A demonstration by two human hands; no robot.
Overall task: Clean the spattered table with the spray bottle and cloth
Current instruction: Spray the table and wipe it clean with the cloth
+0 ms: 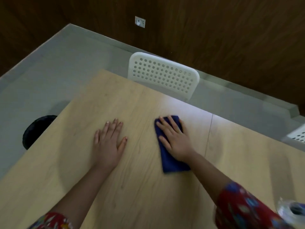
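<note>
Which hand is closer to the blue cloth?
Right. The right hand lies flat on top of the blue cloth, pressing it to the table. The left hand rests flat on the table to the cloth's left, not touching it.

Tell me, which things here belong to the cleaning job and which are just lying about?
Part of the job: blue cloth, pressed flat under the right hand; left hand, flat on the table; wooden table; blurred clear object at the near right corner, possibly the spray bottle.

Just around: white chair; second white chair; black round object on the floor; wall socket.
</note>
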